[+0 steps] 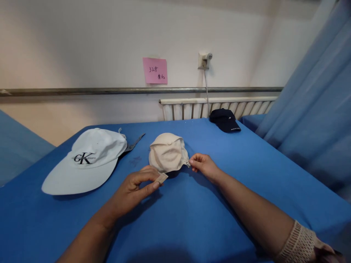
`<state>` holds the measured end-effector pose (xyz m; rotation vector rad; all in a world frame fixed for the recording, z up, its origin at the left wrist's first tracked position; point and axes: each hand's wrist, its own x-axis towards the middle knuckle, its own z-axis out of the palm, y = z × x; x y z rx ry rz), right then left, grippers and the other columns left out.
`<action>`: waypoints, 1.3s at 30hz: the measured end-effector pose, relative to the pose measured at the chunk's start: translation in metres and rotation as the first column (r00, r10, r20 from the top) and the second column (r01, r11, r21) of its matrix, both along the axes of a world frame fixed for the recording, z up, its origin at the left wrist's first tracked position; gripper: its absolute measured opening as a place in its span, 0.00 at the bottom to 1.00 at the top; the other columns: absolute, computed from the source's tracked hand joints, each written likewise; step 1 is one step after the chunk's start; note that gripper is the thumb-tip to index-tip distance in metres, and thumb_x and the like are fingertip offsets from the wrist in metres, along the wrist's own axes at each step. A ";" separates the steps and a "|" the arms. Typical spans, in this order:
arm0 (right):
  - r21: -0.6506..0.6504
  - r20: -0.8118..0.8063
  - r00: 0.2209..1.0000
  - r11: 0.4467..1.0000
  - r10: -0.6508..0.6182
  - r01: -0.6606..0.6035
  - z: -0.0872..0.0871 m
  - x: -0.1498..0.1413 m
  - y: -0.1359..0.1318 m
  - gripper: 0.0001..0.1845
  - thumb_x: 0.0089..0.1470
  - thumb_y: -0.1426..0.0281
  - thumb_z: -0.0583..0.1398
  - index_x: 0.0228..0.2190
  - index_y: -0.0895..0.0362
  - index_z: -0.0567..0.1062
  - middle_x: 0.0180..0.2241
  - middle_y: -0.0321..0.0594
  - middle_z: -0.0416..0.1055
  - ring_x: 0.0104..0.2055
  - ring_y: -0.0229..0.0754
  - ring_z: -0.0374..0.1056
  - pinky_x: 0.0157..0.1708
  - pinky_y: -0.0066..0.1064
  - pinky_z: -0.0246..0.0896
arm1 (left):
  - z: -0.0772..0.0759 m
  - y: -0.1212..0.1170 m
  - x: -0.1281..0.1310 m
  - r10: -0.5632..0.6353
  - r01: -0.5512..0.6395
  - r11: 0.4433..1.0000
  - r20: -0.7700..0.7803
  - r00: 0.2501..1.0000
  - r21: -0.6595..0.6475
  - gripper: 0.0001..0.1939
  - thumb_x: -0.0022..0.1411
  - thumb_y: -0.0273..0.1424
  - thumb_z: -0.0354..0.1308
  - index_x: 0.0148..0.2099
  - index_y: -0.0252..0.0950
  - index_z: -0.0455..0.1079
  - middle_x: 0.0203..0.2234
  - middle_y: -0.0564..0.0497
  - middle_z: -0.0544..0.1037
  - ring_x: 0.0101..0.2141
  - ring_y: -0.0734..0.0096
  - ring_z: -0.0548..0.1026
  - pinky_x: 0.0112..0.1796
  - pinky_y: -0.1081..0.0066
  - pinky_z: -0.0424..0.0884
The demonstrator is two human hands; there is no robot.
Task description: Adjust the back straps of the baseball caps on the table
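Observation:
A beige baseball cap (167, 151) rests in the middle of the blue-covered table, its back opening turned toward me. My left hand (139, 186) pinches the loose end of the cap's beige adjustment strap (161, 178) between thumb and fingers, at the cap's lower left. On the other side, my right hand (204, 165) is closed on a small metal buckle (188, 164) at the cap's lower right edge. The cap's brim is hidden from view. Left of my hands lies a white cap (95, 148) with black letters on its front, its dark strap sticking out behind.
A dark navy cap (225, 119) lies at the table's far right corner. Behind the blue table cover (175, 226) are a white radiator (186, 109), a metal rail (109, 91) and a wall socket (204, 61) with a cord. A pink note (155, 71) hangs above. Blue curtains (315, 95) flank the right side.

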<state>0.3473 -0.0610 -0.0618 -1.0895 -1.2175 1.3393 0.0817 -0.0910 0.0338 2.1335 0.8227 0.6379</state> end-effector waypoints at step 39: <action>-0.004 -0.061 0.987 0.989 0.150 -0.151 -0.003 -0.015 -0.012 0.08 0.51 0.67 0.64 0.31 0.57 0.70 0.25 0.32 0.68 0.25 0.33 0.64 0.30 0.29 0.63 | -0.046 -0.003 0.038 0.026 -0.035 0.994 -0.088 0.996 -0.100 0.15 0.66 0.39 0.51 0.39 0.37 0.75 0.29 0.53 0.77 0.31 0.71 0.72 0.34 0.74 0.66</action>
